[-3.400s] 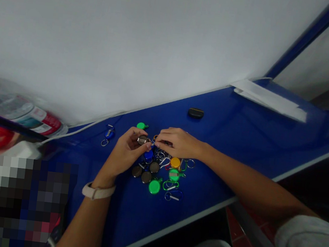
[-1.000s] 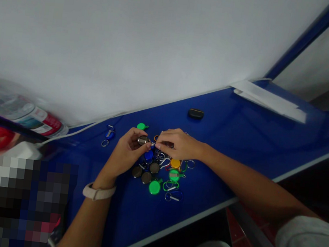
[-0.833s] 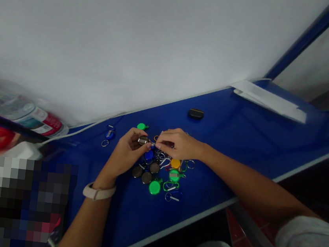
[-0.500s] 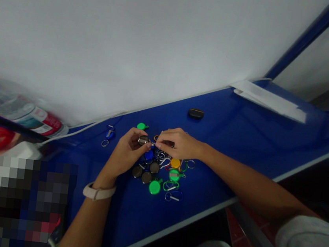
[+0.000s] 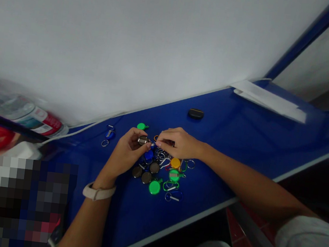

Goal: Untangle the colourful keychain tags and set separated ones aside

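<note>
My left hand [image 5: 128, 153] holds a round silver key tag [image 5: 142, 140] tight in its fingers. My right hand [image 5: 178, 143] pinches small right by the tag, but I cannot tell what it holds. A pile of key rings and colored tags [image 5: 154, 167] lies just under my hands on the blue table [image 5: 224, 146].
</note>
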Demonstrator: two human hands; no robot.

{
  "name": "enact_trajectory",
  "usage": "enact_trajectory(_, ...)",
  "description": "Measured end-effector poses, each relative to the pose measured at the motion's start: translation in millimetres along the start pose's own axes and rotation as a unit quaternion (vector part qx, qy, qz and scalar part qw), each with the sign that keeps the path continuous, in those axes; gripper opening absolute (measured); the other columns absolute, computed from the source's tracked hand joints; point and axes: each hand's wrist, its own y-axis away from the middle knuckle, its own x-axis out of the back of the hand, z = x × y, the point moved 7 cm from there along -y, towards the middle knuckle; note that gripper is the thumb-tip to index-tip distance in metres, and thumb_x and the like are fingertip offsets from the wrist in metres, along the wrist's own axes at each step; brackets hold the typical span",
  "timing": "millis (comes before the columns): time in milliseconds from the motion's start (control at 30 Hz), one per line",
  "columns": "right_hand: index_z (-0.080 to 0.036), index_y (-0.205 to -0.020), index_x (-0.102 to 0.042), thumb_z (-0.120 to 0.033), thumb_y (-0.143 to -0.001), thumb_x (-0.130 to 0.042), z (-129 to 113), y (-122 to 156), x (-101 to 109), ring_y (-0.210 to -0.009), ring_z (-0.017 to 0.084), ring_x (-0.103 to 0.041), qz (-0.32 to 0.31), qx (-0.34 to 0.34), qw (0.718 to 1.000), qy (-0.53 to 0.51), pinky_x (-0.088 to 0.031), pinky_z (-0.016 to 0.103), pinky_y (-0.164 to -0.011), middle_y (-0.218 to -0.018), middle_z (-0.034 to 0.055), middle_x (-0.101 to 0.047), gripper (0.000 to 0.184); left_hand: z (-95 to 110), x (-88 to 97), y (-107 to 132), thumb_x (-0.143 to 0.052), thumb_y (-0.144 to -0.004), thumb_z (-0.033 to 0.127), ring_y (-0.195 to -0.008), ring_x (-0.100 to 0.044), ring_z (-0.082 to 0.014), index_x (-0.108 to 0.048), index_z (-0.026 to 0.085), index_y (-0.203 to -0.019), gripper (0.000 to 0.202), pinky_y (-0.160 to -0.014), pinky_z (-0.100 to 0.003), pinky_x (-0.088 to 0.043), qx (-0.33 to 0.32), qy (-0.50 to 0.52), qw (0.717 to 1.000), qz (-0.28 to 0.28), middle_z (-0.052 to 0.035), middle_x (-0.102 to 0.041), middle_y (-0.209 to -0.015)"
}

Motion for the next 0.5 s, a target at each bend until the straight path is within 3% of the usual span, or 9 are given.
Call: enact_trajectory(500,-0.014,-0.090,-0.067,-0.023,-0.101,-0.053,5.4,-0.1,-7.0,-0.073,0.013,-0.055,-0.027,-0.011,0.998,0.048,-0.040,0.028,-0.074,-0.079,0.0024,-0.064,0.020,1.5,-2.7,0.2,-0.081,-0.081,0.029,-0.074,-0.062,-0.0119,-0.059,0.018,-0.101,0.032,-0.067,-0.024,-0.052,0.007,0.023,1.000,-0.010,-0.0004,-0.066,-0.086)
